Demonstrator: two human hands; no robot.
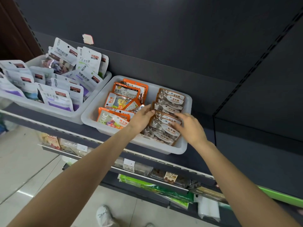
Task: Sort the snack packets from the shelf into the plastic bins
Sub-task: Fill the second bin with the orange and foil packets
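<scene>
A dark shelf (205,122) is carrying two white plastic bins side by side. The left bin (54,110) is holding white and purple packets (59,97) standing upright. The right bin (183,145) is holding orange packets (121,102) on its left side and a row of brown packets (168,108) on its right. The left hand (141,118) is lying between the two groups, fingers straight and together, touching the left edge of the brown row. The right hand (190,126) is resting on top of the brown row, fingers stretched and slightly spread, pressing down on the packets.
</scene>
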